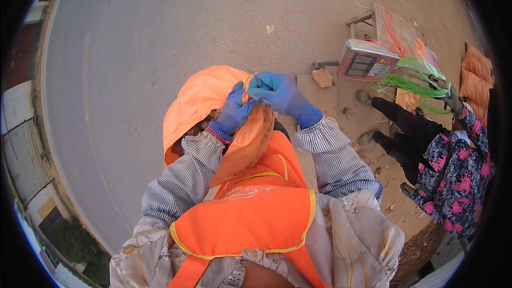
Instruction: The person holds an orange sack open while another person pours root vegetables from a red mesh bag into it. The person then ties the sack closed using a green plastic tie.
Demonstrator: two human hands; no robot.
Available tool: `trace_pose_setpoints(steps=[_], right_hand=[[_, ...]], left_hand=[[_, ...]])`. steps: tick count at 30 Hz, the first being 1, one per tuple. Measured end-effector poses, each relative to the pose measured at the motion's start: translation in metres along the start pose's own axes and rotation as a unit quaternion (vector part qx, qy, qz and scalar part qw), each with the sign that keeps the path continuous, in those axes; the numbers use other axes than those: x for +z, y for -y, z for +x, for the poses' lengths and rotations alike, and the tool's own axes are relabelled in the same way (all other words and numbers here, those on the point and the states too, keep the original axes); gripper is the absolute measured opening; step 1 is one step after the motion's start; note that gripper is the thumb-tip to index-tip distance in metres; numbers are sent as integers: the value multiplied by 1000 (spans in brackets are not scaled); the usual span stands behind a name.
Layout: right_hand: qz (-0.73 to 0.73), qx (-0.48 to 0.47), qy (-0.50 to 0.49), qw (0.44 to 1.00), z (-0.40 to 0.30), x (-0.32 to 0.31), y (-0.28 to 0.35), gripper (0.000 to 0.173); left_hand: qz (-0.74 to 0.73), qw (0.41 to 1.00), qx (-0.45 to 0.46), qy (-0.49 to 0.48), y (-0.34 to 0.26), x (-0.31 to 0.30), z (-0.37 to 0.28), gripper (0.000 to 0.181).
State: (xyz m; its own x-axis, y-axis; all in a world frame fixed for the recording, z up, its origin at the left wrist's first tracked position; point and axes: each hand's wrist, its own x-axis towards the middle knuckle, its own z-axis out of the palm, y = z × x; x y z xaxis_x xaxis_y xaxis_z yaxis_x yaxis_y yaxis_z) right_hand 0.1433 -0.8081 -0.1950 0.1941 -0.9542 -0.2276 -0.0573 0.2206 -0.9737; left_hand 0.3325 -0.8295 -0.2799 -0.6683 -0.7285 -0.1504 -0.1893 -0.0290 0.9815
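A large orange woven sack (200, 88) stands before me with its mouth gaping on the left side. Dark brownish lumps, too shaded to identify, show inside. My left hand (234, 110), in a blue knitted glove, grips the gathered rim. Close against it, my right hand (276, 90), gloved in the same blue, pinches the rim too. Several thin wire-like strands (240, 57) stick out past the fingers of my right hand; what holds their lower ends is hidden. An orange apron (244, 224) with yellow edging covers my front below the sack.
A scale's display head (367, 62) on a post stands at right, near a brick piece (322, 78). Behind it is a wooden bench (396, 28) with red strips. A person in a flowered top (452, 172) holds green strips (416, 80). Paved road (120, 68) lies left.
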Motion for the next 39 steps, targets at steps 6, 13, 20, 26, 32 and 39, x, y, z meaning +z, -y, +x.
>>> trace_pose_setpoints(steps=[6, 13, 20, 26, 32, 39], right_hand=[[51, 89, -44, 994, 28, -62, -44, 44], [-217, 8, 122, 968, 69, -42, -67, 62], [-351, 110, 185, 911, 101, -47, -95, 32], [-56, 199, 314, 927, 70, -94, -75, 41], [426, 75, 129, 892, 42, -75, -133, 48], [727, 86, -111, 672, 103, -27, -127, 33]], left_hand=[[-283, 955, -75, -39, -36, -3, -5, 25], [-296, 940, -107, -129, -20, 5, -5, 25], [-320, 937, -96, -99, -30, 3, -1, 23], [-322, 929, -92, -157, -27, 10, 0, 40], [-231, 951, -36, -200, -17, 23, -5, 52], [-157, 980, 16, -122, 10, 7, -3, 41]])
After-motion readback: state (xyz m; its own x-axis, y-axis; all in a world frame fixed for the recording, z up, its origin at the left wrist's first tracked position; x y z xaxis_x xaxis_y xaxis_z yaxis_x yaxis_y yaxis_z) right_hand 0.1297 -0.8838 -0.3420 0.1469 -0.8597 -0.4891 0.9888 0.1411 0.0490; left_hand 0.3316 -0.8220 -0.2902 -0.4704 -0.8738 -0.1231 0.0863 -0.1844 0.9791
